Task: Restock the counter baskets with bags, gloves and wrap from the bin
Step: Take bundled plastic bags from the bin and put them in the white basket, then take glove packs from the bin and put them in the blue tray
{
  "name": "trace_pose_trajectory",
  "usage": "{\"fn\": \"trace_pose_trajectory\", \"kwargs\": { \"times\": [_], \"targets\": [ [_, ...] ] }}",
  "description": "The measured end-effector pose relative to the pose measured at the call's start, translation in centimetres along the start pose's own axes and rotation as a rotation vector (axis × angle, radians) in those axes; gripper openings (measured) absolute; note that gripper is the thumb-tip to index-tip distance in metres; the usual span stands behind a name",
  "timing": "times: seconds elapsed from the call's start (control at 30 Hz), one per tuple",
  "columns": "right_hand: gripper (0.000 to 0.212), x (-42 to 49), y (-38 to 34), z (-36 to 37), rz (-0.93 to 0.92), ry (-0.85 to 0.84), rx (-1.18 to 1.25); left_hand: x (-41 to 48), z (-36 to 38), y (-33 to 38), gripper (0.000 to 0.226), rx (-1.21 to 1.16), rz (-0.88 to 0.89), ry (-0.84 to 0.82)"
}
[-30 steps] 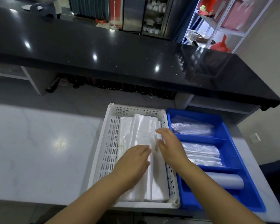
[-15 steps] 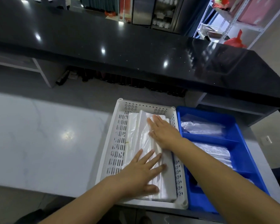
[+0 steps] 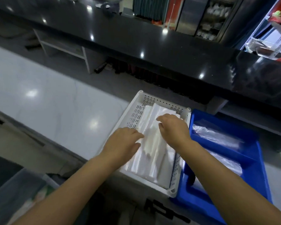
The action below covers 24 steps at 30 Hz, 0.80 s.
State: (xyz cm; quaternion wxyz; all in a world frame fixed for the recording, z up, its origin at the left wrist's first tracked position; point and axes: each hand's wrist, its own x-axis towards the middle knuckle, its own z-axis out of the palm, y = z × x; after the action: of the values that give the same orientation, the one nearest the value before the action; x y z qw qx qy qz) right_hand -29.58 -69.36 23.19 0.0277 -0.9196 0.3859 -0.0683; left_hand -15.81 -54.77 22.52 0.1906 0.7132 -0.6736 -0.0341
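A white perforated basket (image 3: 137,109) sits on the pale counter and holds folded stacks of white plastic bags (image 3: 154,151). My left hand (image 3: 125,142) hovers over the near left part of the stacks, fingers loosely curled, holding nothing. My right hand (image 3: 173,127) is over the far right part of the bags, fingers bent and apart, gripping nothing that I can make out. Touching the basket's right side is a blue divided tray (image 3: 256,143) with clear plastic packs (image 3: 217,135) in its compartments.
A glossy black upper counter (image 3: 152,46) runs across the back. The white marble worktop (image 3: 47,103) stretches left of the basket. At the lower left, below the counter edge, is a translucent bin (image 3: 19,192). Metal shelving (image 3: 269,30) stands at the far right.
Both hands have lifted from pressing flat on the bags and drawn closer together, fingers now curled. The view has swung left and tilted, bringing the bin at lower left into sight.
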Motion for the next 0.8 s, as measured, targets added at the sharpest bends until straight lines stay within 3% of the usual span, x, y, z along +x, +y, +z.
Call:
{"fn": "trace_pose_trajectory", "kwargs": {
  "times": [0.2, 0.43, 0.47, 0.63, 0.8],
  "targets": [
    [0.015, -3.5, -5.5, -1.7, -0.358, 0.012, -0.168, -6.7, -4.8, 0.5, 0.017, 0.218, -0.2, 0.208],
    [0.002, -6.5, -15.0, -2.1, -0.645, 0.04, -0.149, -18.8, -9.3, -1.3, 0.011, 0.403, -0.452, 0.234],
    [0.008, -6.9, -16.5, -1.8, -0.683, 0.039, -0.17, -20.5, -9.7, -1.5, 0.003, 0.417, -0.496, 0.235],
    [0.021, -9.1, -24.7, -0.2, -0.862, 0.018, -0.246, -29.4, -11.6, -3.3, 0.009, 0.416, -0.768, 0.221],
    [0.017, -11.7, -33.2, 3.9, -0.991, -0.062, -0.196, -40.3, -13.5, -7.1, 0.012, 0.393, -0.976, 0.232]
  ]
}}
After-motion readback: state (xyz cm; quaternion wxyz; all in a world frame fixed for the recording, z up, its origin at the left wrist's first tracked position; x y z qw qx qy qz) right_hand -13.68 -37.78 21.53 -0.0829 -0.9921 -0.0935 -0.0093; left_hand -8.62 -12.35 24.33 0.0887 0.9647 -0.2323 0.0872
